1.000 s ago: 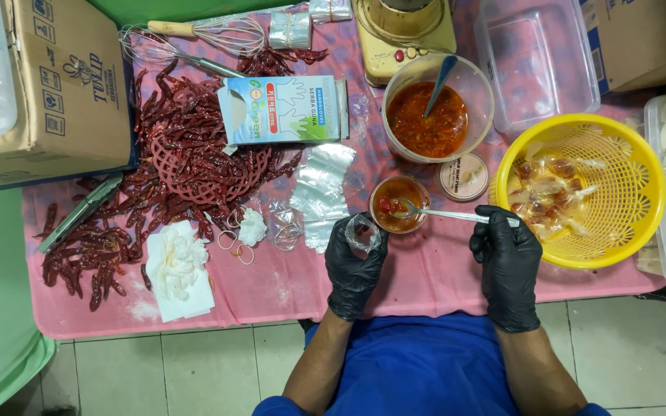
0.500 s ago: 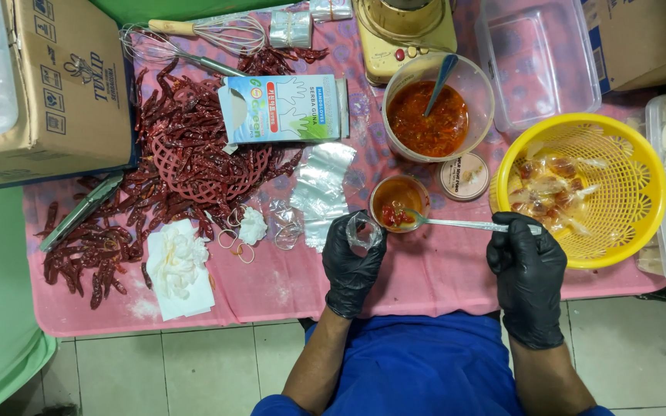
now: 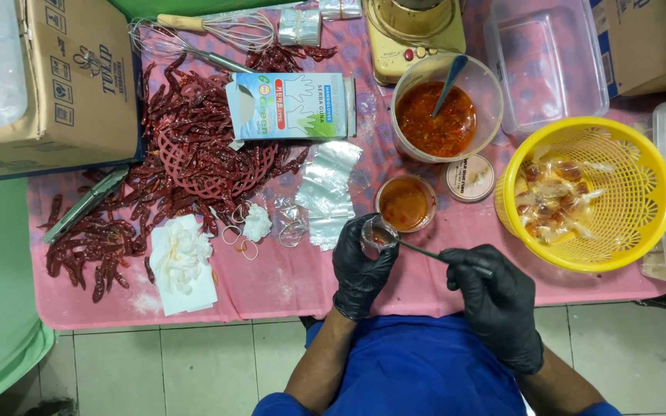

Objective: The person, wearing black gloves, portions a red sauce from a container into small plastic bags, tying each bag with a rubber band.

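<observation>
Bag: a small clear bag (image 3: 378, 231) sits in the left hand (image 3: 362, 266), held up over the table's near edge, just below the small cup (image 3: 405, 203); its mouth is open, red sauce inside, the lower part hidden by the glove.
Left hand: black-gloved fingers curl tight around the bag.
Right hand: the right hand (image 3: 496, 302), gloved black, pinches a thin spoon (image 3: 425, 252); the spoon's tip dips into the bag mouth, the bowl hard to make out.
Cup: orange-red sauce, standing just beyond the bag.
Big tub: a clear tub (image 3: 436, 108) of red sauce with a blue spoon handle leaning in it.
Basket: yellow basket (image 3: 641, 192) to the right, filled sauce bags piled inside, contents blurred by plastic.
Cut off: a clear box (image 3: 549, 62) and cardboard boxes run out of the top and right edges.
Surface: pink cloth on the table (image 3: 287, 285), dried chillies (image 3: 179, 154) spread left, a glove box (image 3: 290, 104), tissue (image 3: 183, 258), rubber bands, a whisk (image 3: 217, 27).
Room: pale tiled floor below, green sheet at left.
</observation>
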